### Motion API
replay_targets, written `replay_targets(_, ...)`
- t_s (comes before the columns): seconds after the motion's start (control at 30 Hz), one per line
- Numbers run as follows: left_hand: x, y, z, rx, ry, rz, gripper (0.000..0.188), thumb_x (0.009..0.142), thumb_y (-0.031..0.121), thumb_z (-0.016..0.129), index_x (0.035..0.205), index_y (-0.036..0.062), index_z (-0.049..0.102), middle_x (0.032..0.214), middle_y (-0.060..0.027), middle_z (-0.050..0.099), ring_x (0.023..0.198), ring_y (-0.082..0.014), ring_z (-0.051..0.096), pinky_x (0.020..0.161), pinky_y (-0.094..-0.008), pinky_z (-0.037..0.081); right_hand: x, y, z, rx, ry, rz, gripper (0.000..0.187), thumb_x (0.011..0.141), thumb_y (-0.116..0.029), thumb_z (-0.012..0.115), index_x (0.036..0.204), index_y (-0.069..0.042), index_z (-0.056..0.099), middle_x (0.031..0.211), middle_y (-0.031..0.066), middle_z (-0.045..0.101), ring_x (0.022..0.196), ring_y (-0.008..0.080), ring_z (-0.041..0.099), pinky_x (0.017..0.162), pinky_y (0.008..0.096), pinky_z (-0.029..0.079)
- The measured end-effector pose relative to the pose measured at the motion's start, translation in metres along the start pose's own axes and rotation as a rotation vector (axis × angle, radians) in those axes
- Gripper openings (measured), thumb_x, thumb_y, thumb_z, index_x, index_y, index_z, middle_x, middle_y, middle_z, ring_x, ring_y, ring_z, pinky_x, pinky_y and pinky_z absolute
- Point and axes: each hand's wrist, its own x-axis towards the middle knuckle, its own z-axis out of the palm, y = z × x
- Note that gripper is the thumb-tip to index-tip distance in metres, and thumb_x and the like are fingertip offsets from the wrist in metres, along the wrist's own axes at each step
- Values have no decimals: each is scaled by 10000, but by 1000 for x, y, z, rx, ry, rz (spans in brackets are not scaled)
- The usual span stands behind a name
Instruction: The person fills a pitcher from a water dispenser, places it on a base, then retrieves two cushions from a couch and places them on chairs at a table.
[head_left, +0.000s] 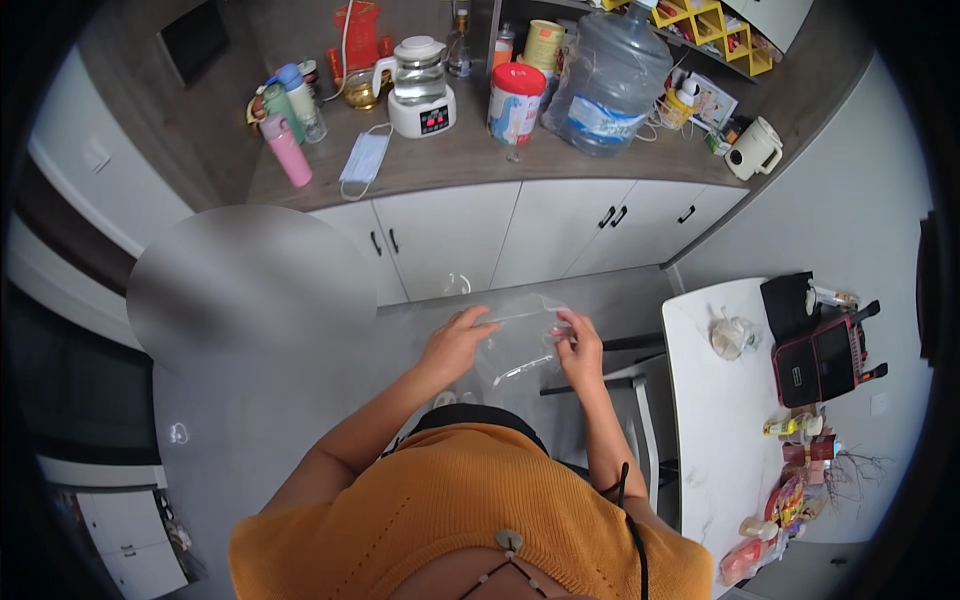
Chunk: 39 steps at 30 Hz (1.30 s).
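Observation:
A clear, thin plastic bag (518, 348) is stretched out in front of my waist, above the grey floor. My left hand (455, 340) pinches its left edge between thumb and fingers. At the bag's right edge, my right hand (581, 350) grips the film with bent fingers. Light glints along its creases, and the floor shows through it. I cannot make out anything inside.
Ahead runs a wooden counter (440, 162) with a glass kettle (418, 85), a large water bottle (612, 85), a pink flask (286, 150) and a face mask (365, 160). A white table (715, 440) and chair (645, 440) stand to my right. A blurred oval covers the left.

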Motion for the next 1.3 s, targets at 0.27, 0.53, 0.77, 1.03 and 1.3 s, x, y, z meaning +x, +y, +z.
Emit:
replay_targets(0.27,141,-12,20,-55,-43,227,350,777,-39,506,1053,102,670,1174,-74,578,1055,-259,552,869,-364,483,45,14,-58,-618,123,44,463,701,96,560,1075,-161,649,1132,47,595,883,271,639,712,357,530)
replay_targets(0.53,235,7,73,-53,-100,405,309,782,-28,516,1003,107,685,1068,-46,629,941,-250,612,794,-357,516,71,51,-107,-799,329,80,322,739,8,618,1032,-122,653,1062,40,636,830,269,645,680,356,529)
replay_targets(0.77,318,37,111,-95,-271,517,316,775,-24,520,1024,107,662,1032,-45,618,853,-271,632,743,-360,524,95,101,-137,-730,429,164,385,724,32,591,1070,-127,650,998,68,648,853,267,636,713,351,523)
replay_targets(1.03,384,58,155,-260,-413,646,399,749,-49,526,1110,90,622,1088,-114,581,986,-306,577,823,-374,498,135,112,-132,-672,524,333,590,682,-106,742,1239,-116,548,993,103,586,755,261,567,673,361,487)
replay_targets(1.3,449,73,200,-380,-422,803,408,711,-93,524,1064,76,640,1079,-106,594,990,-297,571,838,-373,489,120,135,-142,5,778,560,244,837,-91,634,1080,-83,655,1139,61,572,739,97,580,631,240,464)
